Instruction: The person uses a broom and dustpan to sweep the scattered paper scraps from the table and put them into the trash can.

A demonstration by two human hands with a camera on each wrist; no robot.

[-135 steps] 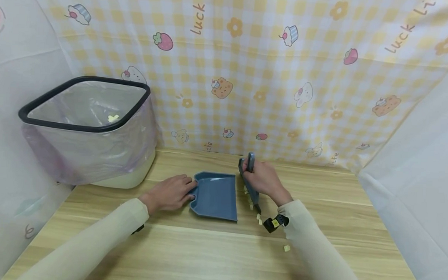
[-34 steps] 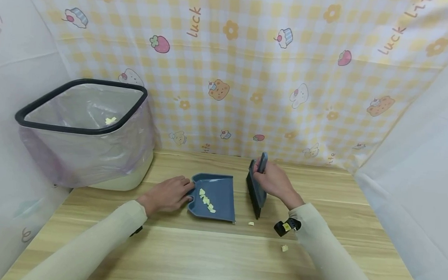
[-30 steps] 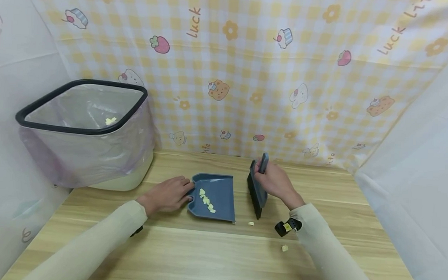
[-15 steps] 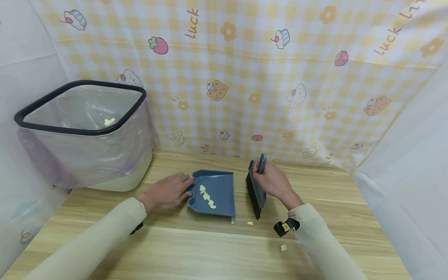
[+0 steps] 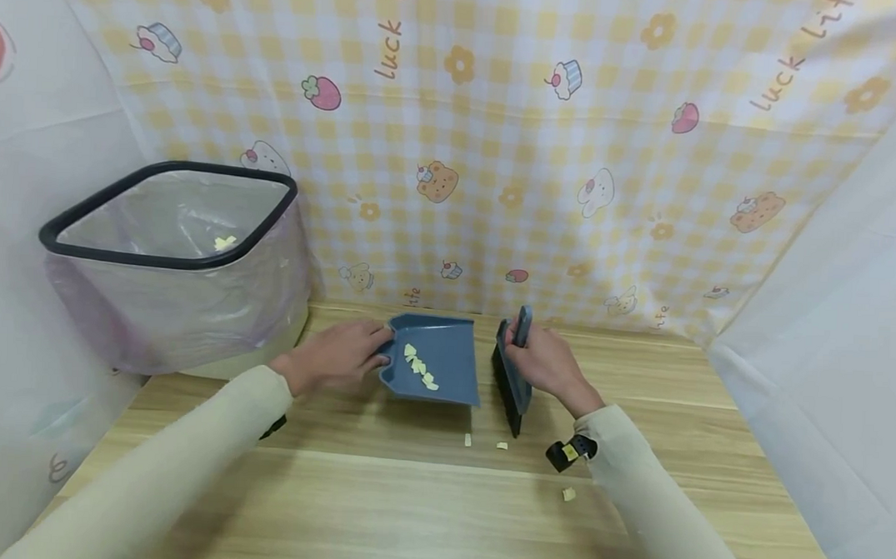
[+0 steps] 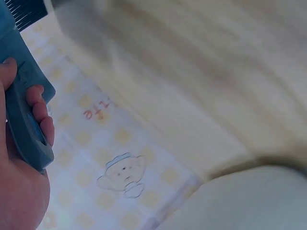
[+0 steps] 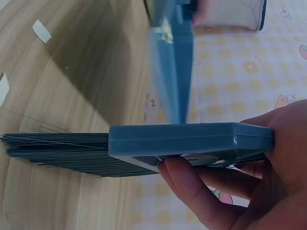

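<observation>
My left hand (image 5: pixel 343 354) grips the handle of a blue-grey dustpan (image 5: pixel 452 355), lifted off the table with a shadow beneath it. Several pale yellow paper scraps (image 5: pixel 420 367) lie in a slanting row in the pan. In the left wrist view, the fingers curl round the pan's handle (image 6: pixel 24 124). My right hand (image 5: pixel 549 363) holds a small blue hand brush (image 5: pixel 516 382) with dark bristles (image 7: pixel 62 153), to the right of the pan. On the table, one scrap (image 5: pixel 468 440) and another scrap (image 5: pixel 502 445) lie near the brush, and a third scrap (image 5: pixel 569 493) sits nearer the right sleeve.
A bin (image 5: pixel 267 305) with a black rim and a clear bag liner stands at the left; a few scraps (image 5: pixel 225 242) show inside. A checked curtain (image 5: pixel 499 148) hangs behind the wooden table (image 5: pixel 378 510). White cloth (image 5: pixel 827 371) hangs along the right side.
Scraps have come into the dustpan since the earliest frame. My left hand has since raised the pan off the table, uncovering a scrap at its edge. The brush has barely moved lately.
</observation>
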